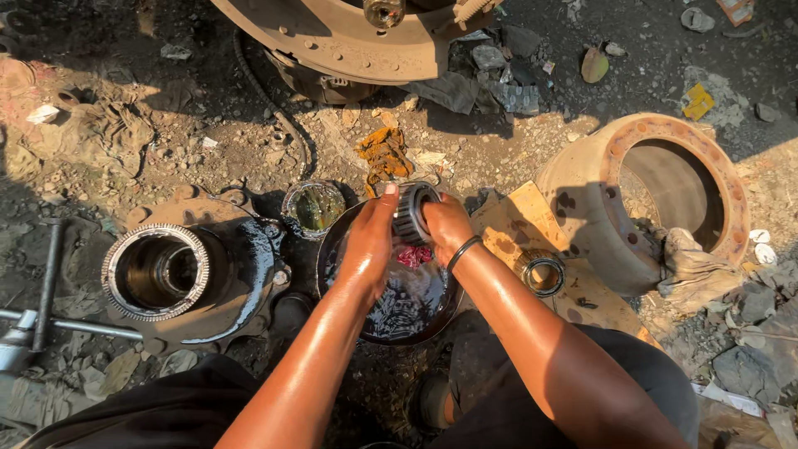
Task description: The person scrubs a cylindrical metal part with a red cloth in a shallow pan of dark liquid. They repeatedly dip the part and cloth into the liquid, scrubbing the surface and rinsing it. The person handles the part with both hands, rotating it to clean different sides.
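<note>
**Caller:** Holding steady over the pan, both hands are on a roller bearing. The left hand presses its flat side from nine o'clock, the right hand cups it from three o'clock.

**Partner:** And the fingers?

**Caller:** Left fingers lie straight and together against the bearing's face. The right ones are curled round its far side, clamped on it. There is a black band on the right wrist, and both forearms shine with oil.

**Partner:** Where does the bearing sit?

**Caller:** Lifted just above a round black pan of dark oily liquid on the dirt ground, dead centre of view. A red rag lies in the pan right under the hands.

**Partner:** Around it?

**Caller:** At nine o'clock, a greasy wheel hub with a toothed ring at its mouth. At eleven o'clock, just beside the pan, a small tin of yellowish grease. At three o'clock, a bearing ring rests on cardboard, and beyond it a rusty brake drum lies on its side. An orange rag sits at twelve o'clock.
</note>
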